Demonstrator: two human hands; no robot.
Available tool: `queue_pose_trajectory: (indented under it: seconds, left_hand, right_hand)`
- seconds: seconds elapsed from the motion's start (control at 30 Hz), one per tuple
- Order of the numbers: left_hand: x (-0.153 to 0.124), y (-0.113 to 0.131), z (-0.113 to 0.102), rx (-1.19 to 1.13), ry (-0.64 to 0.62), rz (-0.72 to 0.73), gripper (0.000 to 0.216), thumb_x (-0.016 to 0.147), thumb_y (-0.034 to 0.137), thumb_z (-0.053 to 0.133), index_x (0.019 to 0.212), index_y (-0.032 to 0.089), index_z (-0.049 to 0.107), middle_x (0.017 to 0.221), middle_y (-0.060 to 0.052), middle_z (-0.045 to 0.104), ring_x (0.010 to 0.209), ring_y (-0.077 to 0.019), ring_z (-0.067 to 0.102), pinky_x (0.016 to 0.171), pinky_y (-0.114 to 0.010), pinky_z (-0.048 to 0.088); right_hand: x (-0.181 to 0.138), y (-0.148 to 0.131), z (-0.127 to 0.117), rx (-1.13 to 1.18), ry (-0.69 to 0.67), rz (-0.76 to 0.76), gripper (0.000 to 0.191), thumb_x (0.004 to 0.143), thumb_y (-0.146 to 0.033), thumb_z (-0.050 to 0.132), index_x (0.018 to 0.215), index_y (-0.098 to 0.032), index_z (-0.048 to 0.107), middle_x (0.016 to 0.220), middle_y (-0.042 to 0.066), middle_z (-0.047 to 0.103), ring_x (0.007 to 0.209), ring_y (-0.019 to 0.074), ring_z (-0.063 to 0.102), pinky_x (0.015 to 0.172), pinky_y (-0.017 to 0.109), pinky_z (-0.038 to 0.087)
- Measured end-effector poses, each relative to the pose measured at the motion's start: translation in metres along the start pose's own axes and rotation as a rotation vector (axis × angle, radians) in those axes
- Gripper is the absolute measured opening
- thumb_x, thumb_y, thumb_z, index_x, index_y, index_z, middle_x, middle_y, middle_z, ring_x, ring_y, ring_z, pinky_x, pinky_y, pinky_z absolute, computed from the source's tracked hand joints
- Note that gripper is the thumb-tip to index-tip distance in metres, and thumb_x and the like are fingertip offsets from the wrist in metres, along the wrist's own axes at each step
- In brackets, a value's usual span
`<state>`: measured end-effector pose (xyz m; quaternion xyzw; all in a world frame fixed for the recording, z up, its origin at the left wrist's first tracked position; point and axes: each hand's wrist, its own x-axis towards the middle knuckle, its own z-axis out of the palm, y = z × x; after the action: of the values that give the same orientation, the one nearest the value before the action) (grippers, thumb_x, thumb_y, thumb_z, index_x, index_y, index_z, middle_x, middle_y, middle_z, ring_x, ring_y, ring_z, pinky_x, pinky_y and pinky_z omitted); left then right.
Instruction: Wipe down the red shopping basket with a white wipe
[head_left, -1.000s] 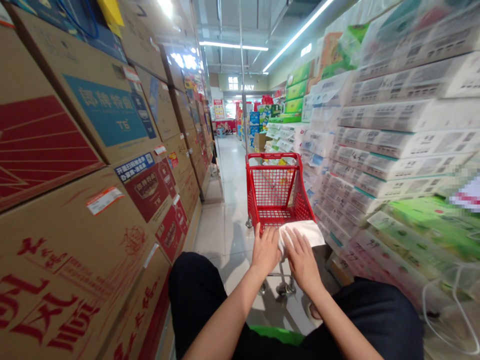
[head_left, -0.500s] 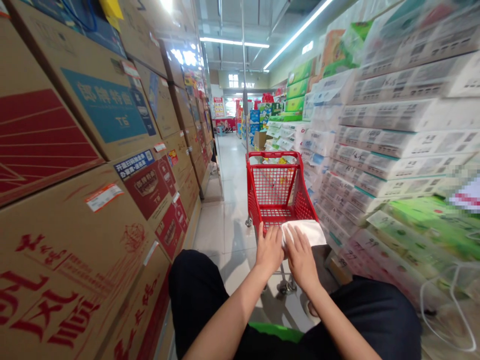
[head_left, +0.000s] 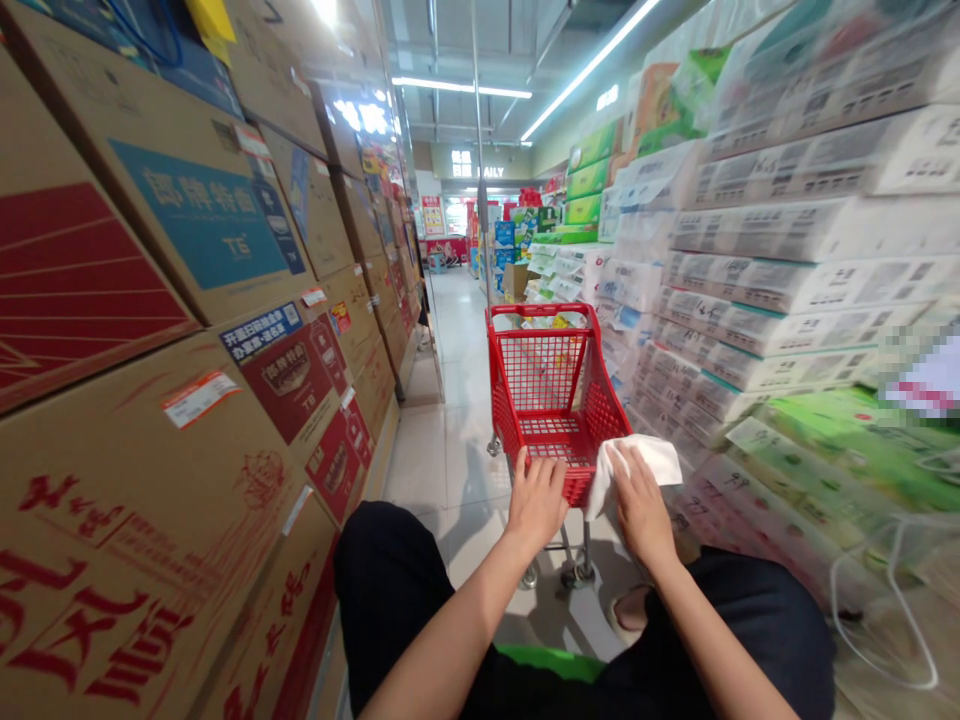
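Observation:
In front of me stands a small red shopping cart (head_left: 551, 400) with a grid basket and metal legs on casters. My left hand (head_left: 538, 497) grips the near rim of the basket, its fingers curled over the edge. My right hand (head_left: 637, 500) is closed on a white cloth (head_left: 660, 460) at the basket's near right corner. Part of the cloth hangs down beside the basket, and another part sticks out to the right. The cart's basket shows nothing in it.
Stacked cardboard boxes (head_left: 217, 490) line the left side close by. On the right rise piles of wrapped tissue packs (head_left: 780, 250) and green packs (head_left: 840, 440). A thin pole (head_left: 482, 200) stands behind the cart. The tiled aisle (head_left: 457, 340) runs ahead.
My right hand has moved right with the cloth, away from my left hand and out to the basket's corner. My left hand stays on the rim.

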<state>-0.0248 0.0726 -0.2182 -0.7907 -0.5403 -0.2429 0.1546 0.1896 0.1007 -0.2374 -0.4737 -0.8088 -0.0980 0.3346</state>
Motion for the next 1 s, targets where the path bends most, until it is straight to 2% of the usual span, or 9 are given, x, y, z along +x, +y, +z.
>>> queue_pose_trajectory:
  seconds: [0.2, 0.4, 0.47, 0.53, 0.6, 0.67, 0.87, 0.93, 1.0]
  left_hand:
    - [0.004, 0.002, -0.002, -0.026, 0.003, 0.039, 0.050, 0.081, 0.023, 0.059, 0.129, 0.017, 0.051, 0.111, -0.009, 0.061, 0.105, -0.0254, 0.056, 0.118, -0.053, 0.022]
    - [0.013, 0.005, -0.001, -0.081, -0.021, 0.087, 0.046, 0.084, 0.020, 0.056, 0.130, 0.018, 0.051, 0.109, -0.008, 0.063, 0.105, -0.0228, 0.057, 0.111, -0.044, 0.037]
    - [0.017, -0.002, -0.003, -0.108, -0.018, 0.126, 0.044, 0.086, 0.019, 0.054, 0.131, 0.019, 0.050, 0.117, -0.008, 0.062, 0.113, -0.0215, 0.056, 0.112, -0.043, 0.036]
    - [0.019, -0.013, -0.004, -0.115, 0.014, 0.129, 0.042, 0.089, 0.025, 0.056, 0.130, 0.021, 0.050, 0.131, -0.010, 0.055, 0.128, -0.0238, 0.047, 0.117, -0.049, 0.029]
    - [0.020, -0.023, -0.004, -0.109, 0.036, 0.109, 0.041, 0.089, 0.036, 0.061, 0.126, 0.021, 0.052, 0.139, -0.012, 0.049, 0.140, -0.0282, 0.035, 0.119, -0.056, 0.022]
    - [0.020, -0.030, -0.003, -0.112, 0.030, 0.096, 0.044, 0.087, 0.041, 0.063, 0.124, 0.020, 0.052, 0.138, -0.013, 0.049, 0.144, -0.0300, 0.029, 0.119, -0.058, 0.021]
    - [0.017, -0.030, 0.000, -0.108, 0.021, 0.053, 0.059, 0.083, 0.020, 0.061, 0.138, 0.014, 0.039, 0.136, -0.014, 0.052, 0.144, -0.0256, 0.031, 0.123, -0.050, 0.019]
    - [0.016, -0.033, -0.001, -0.113, 0.013, 0.065, 0.059, 0.083, 0.019, 0.060, 0.138, 0.014, 0.039, 0.137, -0.013, 0.053, 0.142, -0.0247, 0.035, 0.123, -0.048, 0.020]
    - [0.015, -0.037, -0.004, -0.129, 0.002, 0.090, 0.059, 0.086, 0.029, 0.061, 0.139, 0.014, 0.038, 0.137, -0.014, 0.053, 0.140, -0.0248, 0.039, 0.123, -0.048, 0.021]
  right_hand:
    - [0.001, 0.010, 0.000, 0.034, -0.007, -0.029, 0.086, 0.080, 0.001, 0.036, 0.158, -0.028, 0.012, 0.163, 0.004, 0.019, 0.150, 0.0253, 0.010, 0.119, 0.054, 0.026]
    - [0.004, 0.031, 0.005, 0.000, 0.026, -0.031, 0.082, 0.084, -0.001, 0.036, 0.157, -0.030, 0.015, 0.161, 0.005, 0.025, 0.149, 0.0253, 0.015, 0.116, 0.054, 0.031]
    - [0.007, 0.037, 0.005, -0.013, 0.031, -0.024, 0.080, 0.084, -0.002, 0.037, 0.157, -0.030, 0.017, 0.159, 0.005, 0.030, 0.148, 0.0258, 0.018, 0.114, 0.055, 0.033]
    - [0.009, 0.038, 0.006, -0.021, 0.034, -0.013, 0.078, 0.085, -0.003, 0.037, 0.157, -0.030, 0.020, 0.157, 0.006, 0.035, 0.147, 0.0261, 0.021, 0.114, 0.055, 0.034]
    - [0.011, 0.031, 0.007, -0.029, 0.041, -0.001, 0.075, 0.086, -0.004, 0.037, 0.156, -0.028, 0.022, 0.155, 0.007, 0.038, 0.147, 0.0265, 0.022, 0.113, 0.055, 0.034]
    - [0.011, 0.013, 0.010, -0.037, 0.042, -0.008, 0.074, 0.086, -0.004, 0.037, 0.156, -0.026, 0.024, 0.154, 0.008, 0.039, 0.147, 0.0270, 0.021, 0.114, 0.055, 0.032]
    - [0.009, -0.065, 0.020, -0.001, -0.042, -0.187, 0.071, 0.089, -0.006, 0.036, 0.156, -0.024, 0.023, 0.157, 0.008, 0.036, 0.148, 0.0249, 0.019, 0.118, 0.054, 0.024]
    - [0.010, -0.067, 0.016, -0.011, -0.074, -0.237, 0.071, 0.090, -0.007, 0.037, 0.156, -0.025, 0.022, 0.157, 0.006, 0.035, 0.148, 0.0237, 0.020, 0.118, 0.054, 0.022]
    - [0.012, -0.050, 0.011, -0.043, -0.099, -0.241, 0.070, 0.091, -0.009, 0.038, 0.156, -0.027, 0.021, 0.156, 0.005, 0.037, 0.147, 0.0226, 0.023, 0.119, 0.054, 0.019]
